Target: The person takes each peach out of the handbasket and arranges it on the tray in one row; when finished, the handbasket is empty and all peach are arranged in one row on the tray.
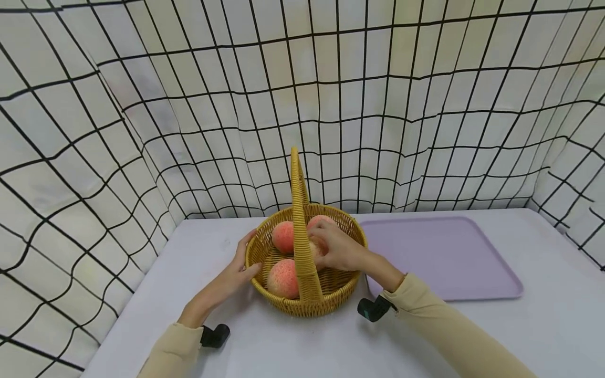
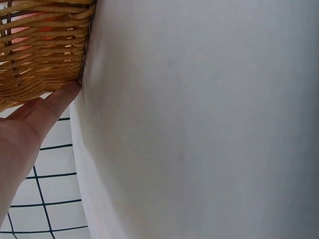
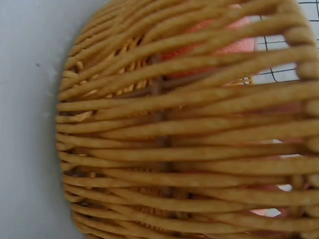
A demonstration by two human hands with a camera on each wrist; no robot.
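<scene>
A round woven basket [image 1: 309, 307] with a tall arched handle [image 1: 299, 210] stands on the table and holds several pink-and-cream peaches. Spread against the basket's left side is my left hand [image 1: 236, 269], with its thumb at the rim. In the left wrist view its nearly straight fingers [image 2: 52, 102] lie along the outer weave. My right hand [image 1: 342, 249] reaches inside, right of the handle, and grips a peach [image 1: 315, 248] partly hidden by the hand and handle. Other peaches lie at the front [image 1: 282, 278], back left [image 1: 283, 236] and back right [image 1: 321, 220].
A flat lilac tray [image 1: 439, 257] lies on the white table [image 1: 283, 346], right of the basket and partly behind the right forearm. White walls with a black grid [image 1: 359, 131] rise behind the table and at both sides.
</scene>
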